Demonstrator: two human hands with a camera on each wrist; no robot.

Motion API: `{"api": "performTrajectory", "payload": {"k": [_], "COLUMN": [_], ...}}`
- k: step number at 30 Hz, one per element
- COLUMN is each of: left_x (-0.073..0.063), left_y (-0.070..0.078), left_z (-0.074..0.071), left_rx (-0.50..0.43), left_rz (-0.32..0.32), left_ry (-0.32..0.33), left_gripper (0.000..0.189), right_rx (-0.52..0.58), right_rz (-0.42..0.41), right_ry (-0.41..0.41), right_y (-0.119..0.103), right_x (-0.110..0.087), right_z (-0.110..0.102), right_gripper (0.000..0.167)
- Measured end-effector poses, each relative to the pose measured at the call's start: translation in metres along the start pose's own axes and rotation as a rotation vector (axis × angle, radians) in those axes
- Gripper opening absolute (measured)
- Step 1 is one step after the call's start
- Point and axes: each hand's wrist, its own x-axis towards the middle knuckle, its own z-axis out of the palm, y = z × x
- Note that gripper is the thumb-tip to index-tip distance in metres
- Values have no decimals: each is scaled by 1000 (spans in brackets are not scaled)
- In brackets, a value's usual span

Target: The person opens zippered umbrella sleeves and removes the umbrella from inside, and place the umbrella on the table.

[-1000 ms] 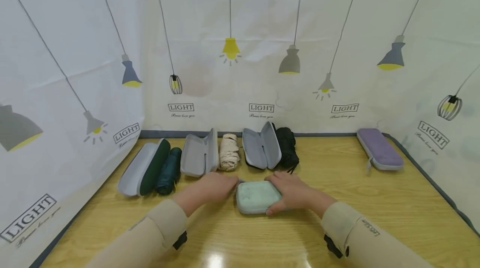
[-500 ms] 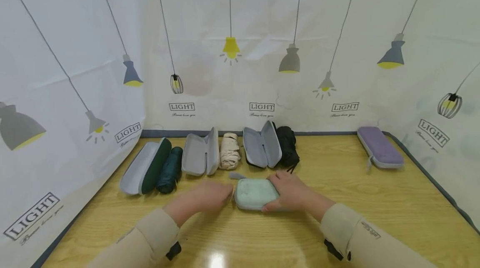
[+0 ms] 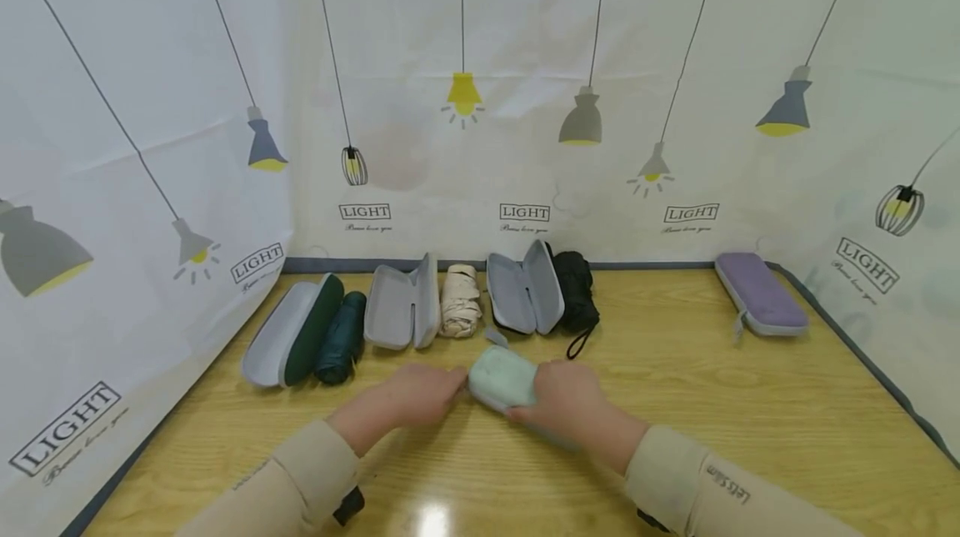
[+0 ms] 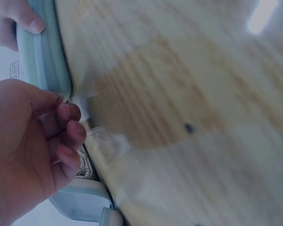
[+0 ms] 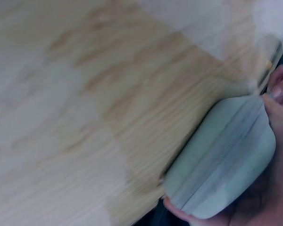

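A mint-green zip case (image 3: 501,377) with a grey zip band lies on the wooden table in front of me. My right hand (image 3: 567,395) grips its right side, thumb along the near edge and fingers over the far side. At the left end my left hand (image 3: 426,395) has thumb and forefinger pinched at the zip band, with the small zipper pull mostly hidden between the fingertips. In the left wrist view, the left hand (image 4: 42,132) has its other fingers curled beside the case (image 4: 47,52). A grey tab (image 3: 495,337) sticks out from the far left corner.
Along the back stand an open green case (image 3: 309,337), a rolled teal umbrella (image 3: 341,341), an open grey case (image 3: 390,312), a beige folded umbrella (image 3: 460,303), another open case (image 3: 513,295) and a black umbrella (image 3: 574,291). A purple case (image 3: 761,293) lies far right.
My left hand has shifted from the grey tab to the case's left end. My right hand has turned the case, its right end swinging towards me.
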Motion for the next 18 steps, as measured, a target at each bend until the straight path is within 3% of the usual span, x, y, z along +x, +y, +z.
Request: {"api": "performTrajectory", "payload": {"k": [3, 5, 9, 11, 14, 18], "left_x": [1, 3, 5, 5, 7, 9], "left_y": [1, 1, 2, 3, 2, 2], "left_z": [1, 3, 6, 7, 7, 6], "left_rx": [-16, -22, -1, 0, -14, -37], "left_rz": [-27, -46, -77, -90, -107, -122], "left_ry": [23, 40, 66, 71, 64, 57], "left_gripper": [15, 15, 13, 12, 12, 15], "right_rx": [-26, -53, -131, -148, -153, -132], "right_rz": [13, 25, 49, 36, -63, -297], "right_ry": [23, 26, -37, -82, -117, -168], "right_y": [-7, -10, -10, -6, 4, 20], "right_x": [-4, -6, -5, -4, -1, 2], "right_z": [-1, -2, -8, -14, -24, -39], "right_gripper": [60, 70, 97, 99, 95, 105]}}
